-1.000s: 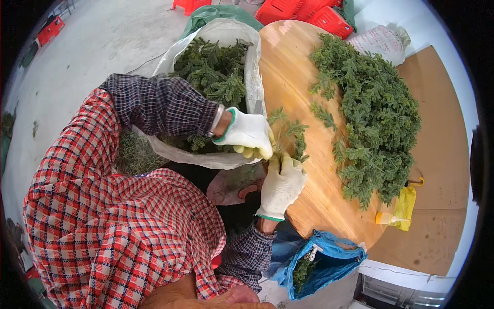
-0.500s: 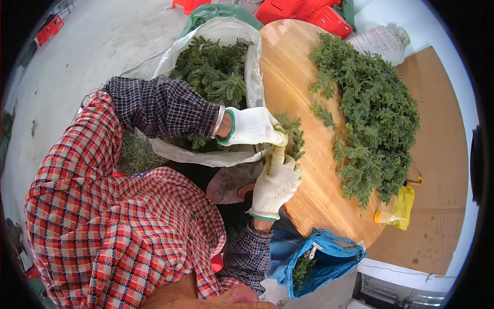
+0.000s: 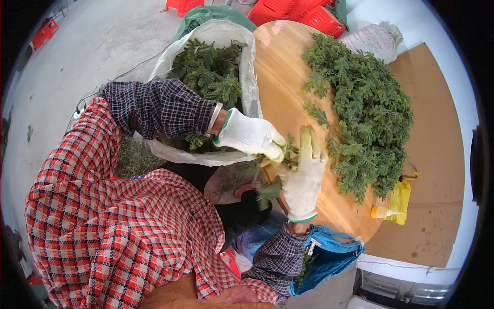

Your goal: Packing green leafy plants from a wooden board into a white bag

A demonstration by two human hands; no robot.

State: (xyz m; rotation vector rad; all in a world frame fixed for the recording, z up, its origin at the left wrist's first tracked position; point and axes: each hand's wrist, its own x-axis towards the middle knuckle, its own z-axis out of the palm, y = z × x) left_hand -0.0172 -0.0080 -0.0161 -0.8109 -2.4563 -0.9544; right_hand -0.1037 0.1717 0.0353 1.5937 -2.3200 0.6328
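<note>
My left hand (image 3: 252, 135), in a white glove with a green cuff, is closed in a pinch on a small green fir sprig (image 3: 291, 153) at the table's near edge. Just right of it is my gloved right hand (image 3: 302, 180), its fingers stretched out over the wood; the palm side is hidden. A blurred bit of greenery (image 3: 268, 190) hangs in the air beside the right hand, and I cannot tell whether it touches. Under my left forearm stands a white sack (image 3: 249, 67) filled with fir branches (image 3: 206, 72).
On the round wooden table (image 3: 275, 56) lies a large heap of green sprigs (image 3: 368, 123). A bottle with a yellow base (image 3: 382, 212) and a yellow packet (image 3: 402, 203) are at its right. A blue bag (image 3: 329, 268) hangs at the near edge; red stools (image 3: 324, 21) stand behind.
My right hand has moved right, away from my left, and its fingers have straightened. A loose bit of greenery now shows blurred below the hands. The left hand keeps its pinch.
</note>
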